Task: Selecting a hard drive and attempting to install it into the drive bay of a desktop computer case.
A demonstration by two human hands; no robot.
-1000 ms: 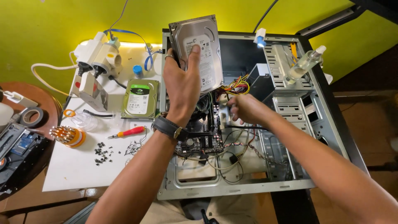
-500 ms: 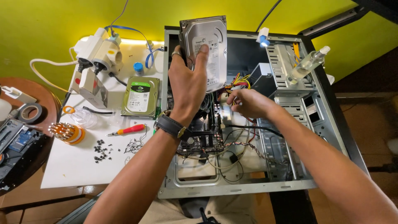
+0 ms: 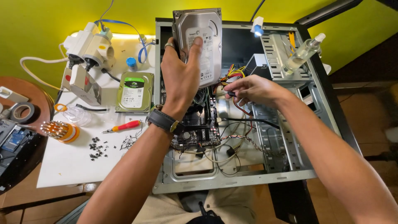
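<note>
Above the open grey metal computer case (image 3: 232, 179), left hand (image 3: 181, 79) grips a silver rectangular hard drive (image 3: 206, 41); right hand (image 3: 253, 89) at three o'clock pinches a black cable plug (image 3: 230, 93) amid tangled wires (image 3: 232, 74).

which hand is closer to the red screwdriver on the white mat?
Left. The left hand, holding a silver hard drive, is up and right of the red screwdriver; the right hand is farther right, inside the case.

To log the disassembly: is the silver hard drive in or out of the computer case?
Out: the left hand holds the silver hard drive above the open computer case.
</note>
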